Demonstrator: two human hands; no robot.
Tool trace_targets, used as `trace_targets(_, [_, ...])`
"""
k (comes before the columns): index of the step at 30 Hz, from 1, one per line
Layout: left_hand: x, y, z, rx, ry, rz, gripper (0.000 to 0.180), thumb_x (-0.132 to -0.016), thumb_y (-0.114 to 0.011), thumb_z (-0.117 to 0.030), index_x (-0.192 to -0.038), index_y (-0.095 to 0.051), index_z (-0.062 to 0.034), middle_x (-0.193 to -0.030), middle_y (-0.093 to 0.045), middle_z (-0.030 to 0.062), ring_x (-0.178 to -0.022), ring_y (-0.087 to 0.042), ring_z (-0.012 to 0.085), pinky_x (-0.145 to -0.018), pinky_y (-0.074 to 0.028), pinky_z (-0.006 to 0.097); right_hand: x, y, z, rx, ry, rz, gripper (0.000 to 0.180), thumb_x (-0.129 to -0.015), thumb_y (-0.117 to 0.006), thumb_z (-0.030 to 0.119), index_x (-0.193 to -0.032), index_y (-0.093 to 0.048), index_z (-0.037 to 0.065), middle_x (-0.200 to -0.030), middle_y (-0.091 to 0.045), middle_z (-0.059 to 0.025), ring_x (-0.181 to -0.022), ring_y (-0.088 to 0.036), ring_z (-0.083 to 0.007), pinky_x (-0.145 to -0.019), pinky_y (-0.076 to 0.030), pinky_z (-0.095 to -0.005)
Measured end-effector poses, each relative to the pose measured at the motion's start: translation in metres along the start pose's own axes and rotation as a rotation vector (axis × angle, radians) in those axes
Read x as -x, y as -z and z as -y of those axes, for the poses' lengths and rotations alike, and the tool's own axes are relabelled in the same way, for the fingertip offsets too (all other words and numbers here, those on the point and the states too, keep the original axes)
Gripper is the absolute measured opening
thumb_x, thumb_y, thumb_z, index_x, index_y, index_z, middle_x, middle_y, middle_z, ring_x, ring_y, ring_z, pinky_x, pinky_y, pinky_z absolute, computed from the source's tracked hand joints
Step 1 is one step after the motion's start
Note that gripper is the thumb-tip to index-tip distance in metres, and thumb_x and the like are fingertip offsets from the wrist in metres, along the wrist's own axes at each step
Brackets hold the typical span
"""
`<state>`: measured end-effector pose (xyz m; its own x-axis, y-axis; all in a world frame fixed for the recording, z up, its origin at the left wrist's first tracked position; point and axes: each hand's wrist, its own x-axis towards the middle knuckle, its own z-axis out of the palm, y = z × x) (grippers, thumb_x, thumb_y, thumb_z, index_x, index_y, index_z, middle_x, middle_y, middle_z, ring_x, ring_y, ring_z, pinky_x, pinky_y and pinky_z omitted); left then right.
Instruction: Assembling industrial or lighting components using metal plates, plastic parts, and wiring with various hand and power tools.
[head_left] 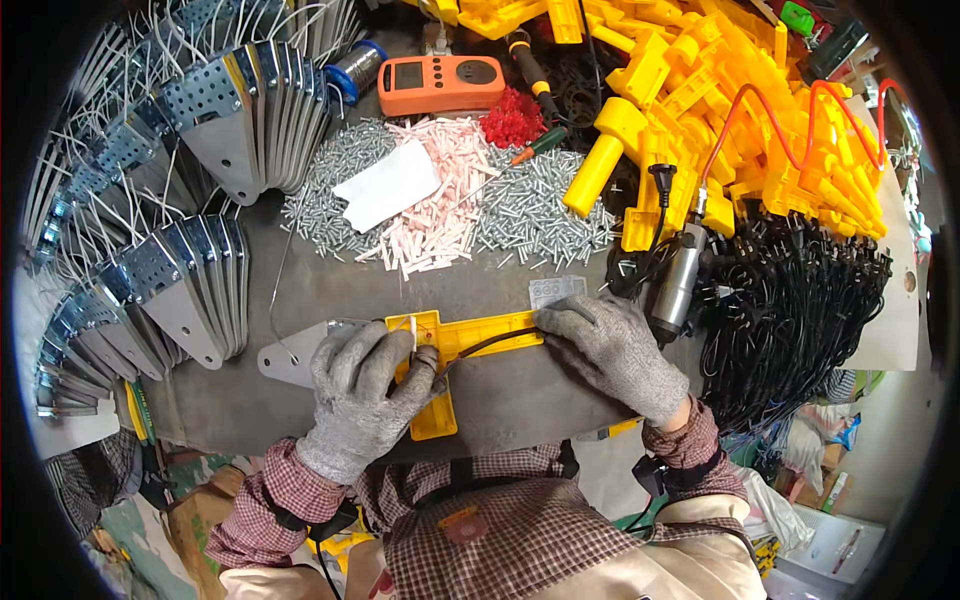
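one checked garment [500, 530] faces two hands [350, 395] [625, 360], fingers [378, 362] grasping one yellow casing [475, 332], one cable [498, 339].

From my end I see a grey table [540, 400], with a pale board [900, 330] at its right. I make out light floor [885, 450], plastic bags [800, 440] and a white tray [820, 530] low on the right, camouflage cloth [130, 520] low on the left. The light is bright.

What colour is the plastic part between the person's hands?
The plastic part is yellow; it shows best in the head view.
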<state>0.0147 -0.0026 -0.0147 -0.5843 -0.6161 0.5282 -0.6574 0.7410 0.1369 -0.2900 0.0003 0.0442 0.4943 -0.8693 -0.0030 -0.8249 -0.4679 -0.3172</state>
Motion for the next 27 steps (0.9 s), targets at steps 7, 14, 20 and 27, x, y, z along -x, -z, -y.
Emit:
trace_targets(7, [0.002,-0.002,0.0,0.05,-0.083,0.174,0.031,-0.076,-0.081,-0.026,-0.102,-0.071,-0.0118,-0.105,-0.07,0.0053,-0.108,-0.065,0.0261,-0.097,-0.045,0.05,-0.009,-0.004,-0.003,-0.005,-0.012,0.017,0.031,-0.087,-0.068,0.01,-0.118,-0.064,0.01,-0.118,-0.062,-0.0076,-0.106,-0.064,-0.0287,-0.089,-0.052,-0.0427])
trace_targets(14, [-0.003,-0.003,0.0,0.158,-0.094,0.138,0.038,-0.084,-0.068,-0.02,-0.118,-0.067,-0.0031,-0.107,-0.069,0.0105,-0.104,-0.065,0.0282,-0.105,-0.046,0.052,-0.045,-0.045,0.042,-0.247,0.117,-0.137,0.035,-0.084,-0.069,0.009,-0.119,-0.066,0.015,-0.121,-0.062,-0.0063,-0.088,-0.07,-0.0274,-0.075,-0.059,-0.0403])
trace_targets(20, [0.013,0.004,-0.02,0.004,-0.076,0.318,0.049,-0.089,-0.068,-0.043,-0.119,-0.069,-0.0038,-0.134,-0.06,0.0129,-0.128,-0.052,0.0269,-0.116,-0.033,0.051,-0.052,-0.055,0.051,-0.121,0.067,-0.098,0.039,-0.086,-0.068,0.013,-0.125,-0.067,0.018,-0.117,-0.062,-0.0087,-0.093,-0.07,-0.027,-0.076,-0.059,-0.0397])
trace_targets(27, [0.006,0.009,-0.045,0.013,-0.003,0.529,0.08,-0.091,-0.057,-0.06,-0.135,-0.056,0.0063,-0.14,-0.054,0.023,-0.135,-0.048,0.036,-0.119,-0.021,0.067,-0.044,-0.048,0.044,-0.094,0.119,-0.024,0.046,-0.089,-0.064,0.005,-0.131,-0.066,0.023,-0.118,-0.059,-0.015,-0.09,-0.068,-0.0269,-0.073,-0.059,-0.034])
